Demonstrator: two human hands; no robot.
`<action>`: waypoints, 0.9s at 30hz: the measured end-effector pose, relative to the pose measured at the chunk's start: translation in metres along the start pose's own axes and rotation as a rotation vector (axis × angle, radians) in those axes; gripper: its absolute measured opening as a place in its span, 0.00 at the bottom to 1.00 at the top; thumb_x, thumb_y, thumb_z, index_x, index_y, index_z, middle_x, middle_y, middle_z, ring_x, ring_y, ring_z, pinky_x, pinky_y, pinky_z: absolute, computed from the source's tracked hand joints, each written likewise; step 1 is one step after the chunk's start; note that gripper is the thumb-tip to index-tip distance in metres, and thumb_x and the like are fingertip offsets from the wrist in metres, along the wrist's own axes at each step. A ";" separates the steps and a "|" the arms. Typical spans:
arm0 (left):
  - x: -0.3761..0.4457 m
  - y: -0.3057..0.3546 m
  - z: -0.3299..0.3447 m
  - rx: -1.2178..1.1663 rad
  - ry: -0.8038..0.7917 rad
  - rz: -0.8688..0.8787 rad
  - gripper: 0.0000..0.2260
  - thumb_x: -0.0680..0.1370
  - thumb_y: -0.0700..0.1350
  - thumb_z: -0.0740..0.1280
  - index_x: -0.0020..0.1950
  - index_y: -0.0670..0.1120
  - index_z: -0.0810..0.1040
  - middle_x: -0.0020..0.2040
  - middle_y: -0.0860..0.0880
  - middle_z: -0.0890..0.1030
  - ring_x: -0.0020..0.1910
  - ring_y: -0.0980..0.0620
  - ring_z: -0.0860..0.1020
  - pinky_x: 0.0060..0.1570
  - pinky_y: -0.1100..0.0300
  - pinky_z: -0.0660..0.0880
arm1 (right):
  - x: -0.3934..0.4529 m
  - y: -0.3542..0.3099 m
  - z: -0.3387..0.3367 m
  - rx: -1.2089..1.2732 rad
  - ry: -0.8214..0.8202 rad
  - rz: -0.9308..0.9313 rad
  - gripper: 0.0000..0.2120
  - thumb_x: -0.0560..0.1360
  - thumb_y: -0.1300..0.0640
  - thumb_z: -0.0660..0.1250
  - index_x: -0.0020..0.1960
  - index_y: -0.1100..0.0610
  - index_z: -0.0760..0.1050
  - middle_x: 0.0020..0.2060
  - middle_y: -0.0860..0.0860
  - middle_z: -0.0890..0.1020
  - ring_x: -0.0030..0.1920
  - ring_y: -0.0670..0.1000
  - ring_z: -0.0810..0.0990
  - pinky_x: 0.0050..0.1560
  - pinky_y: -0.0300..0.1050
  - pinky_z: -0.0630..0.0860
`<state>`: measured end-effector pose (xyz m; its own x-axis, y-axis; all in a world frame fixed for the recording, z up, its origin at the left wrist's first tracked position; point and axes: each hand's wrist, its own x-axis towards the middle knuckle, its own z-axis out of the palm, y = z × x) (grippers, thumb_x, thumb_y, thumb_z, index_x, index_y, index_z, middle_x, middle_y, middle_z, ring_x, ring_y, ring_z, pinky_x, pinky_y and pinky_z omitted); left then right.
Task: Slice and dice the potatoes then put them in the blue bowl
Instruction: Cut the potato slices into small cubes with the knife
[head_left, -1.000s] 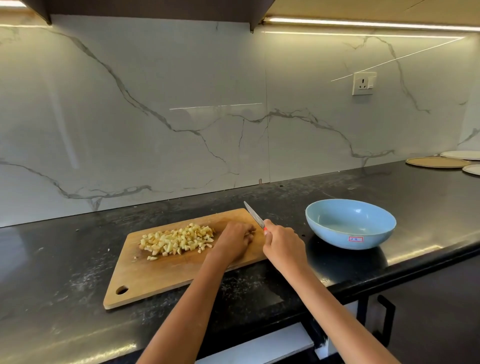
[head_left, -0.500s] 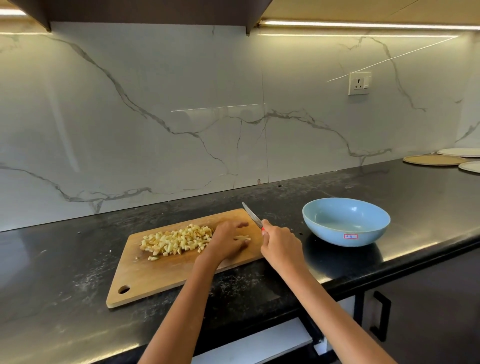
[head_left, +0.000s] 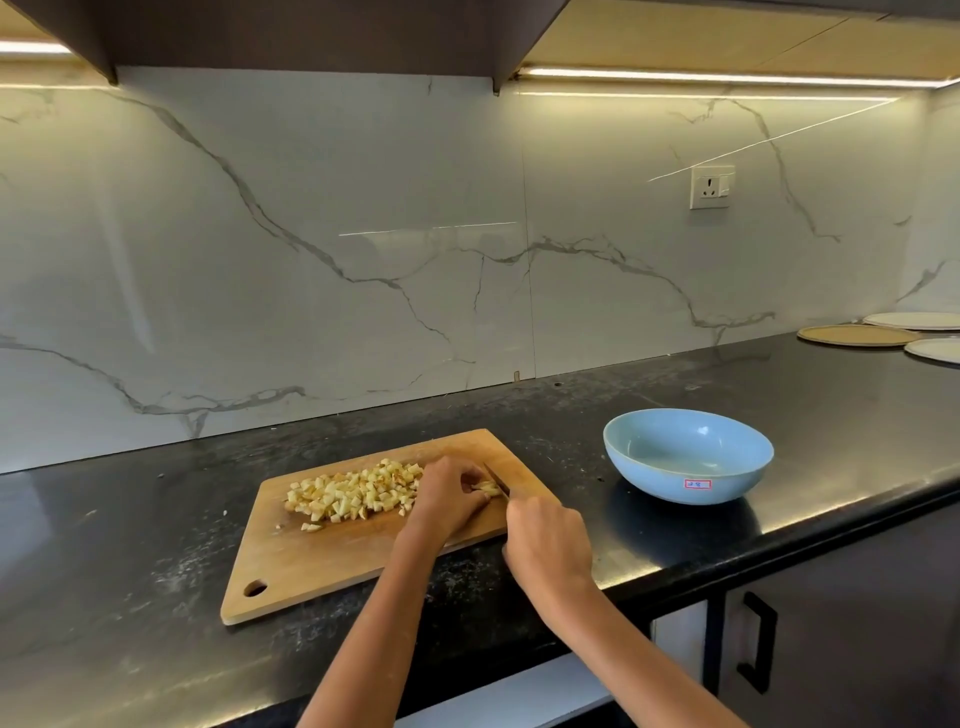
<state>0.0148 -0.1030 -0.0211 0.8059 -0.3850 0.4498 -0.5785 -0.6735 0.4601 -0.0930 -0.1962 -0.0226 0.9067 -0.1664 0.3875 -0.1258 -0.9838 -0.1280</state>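
A wooden cutting board (head_left: 332, 566) lies on the black counter. On it sits a heap of diced potato (head_left: 353, 493). My left hand (head_left: 449, 496) curls over a few potato strips (head_left: 488, 487) at the board's right end and holds them down. My right hand (head_left: 545, 545) grips the knife (head_left: 497, 478), whose blade is low against those strips; the handle is hidden in my fist. To the right of the board stands the blue bowl (head_left: 688, 486), holding no potato.
Three flat plates (head_left: 857, 335) lie at the far right of the black counter (head_left: 130, 545). The marble wall behind carries a socket (head_left: 711, 187). A cabinet door with a black handle (head_left: 756, 644) is below the counter edge.
The knife blade has come down from a raised, tilted pose onto the strips under my left hand. Both hands stay at the board's right end.
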 end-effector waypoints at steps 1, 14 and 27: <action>0.000 0.001 0.000 -0.002 -0.002 0.002 0.09 0.72 0.40 0.72 0.52 0.43 0.83 0.50 0.48 0.83 0.47 0.56 0.78 0.51 0.65 0.74 | 0.000 -0.002 0.000 -0.008 -0.007 -0.004 0.11 0.81 0.61 0.56 0.61 0.57 0.72 0.52 0.54 0.79 0.50 0.52 0.80 0.48 0.45 0.75; -0.001 0.003 0.000 -0.030 0.019 -0.027 0.05 0.72 0.40 0.72 0.46 0.44 0.84 0.46 0.49 0.84 0.46 0.55 0.79 0.51 0.62 0.76 | -0.003 -0.003 -0.001 0.023 0.004 -0.017 0.12 0.80 0.61 0.57 0.63 0.57 0.70 0.53 0.54 0.79 0.50 0.53 0.81 0.48 0.45 0.76; -0.002 0.002 -0.001 -0.118 0.057 -0.129 0.03 0.70 0.41 0.74 0.43 0.43 0.84 0.43 0.49 0.84 0.40 0.59 0.76 0.44 0.69 0.72 | 0.000 0.015 -0.013 0.199 0.034 0.074 0.13 0.80 0.58 0.55 0.61 0.53 0.73 0.49 0.51 0.81 0.50 0.52 0.81 0.40 0.42 0.69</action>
<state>0.0121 -0.1028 -0.0198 0.8681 -0.2612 0.4220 -0.4838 -0.6354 0.6019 -0.1004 -0.2115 -0.0123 0.8835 -0.2430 0.4005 -0.1065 -0.9368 -0.3334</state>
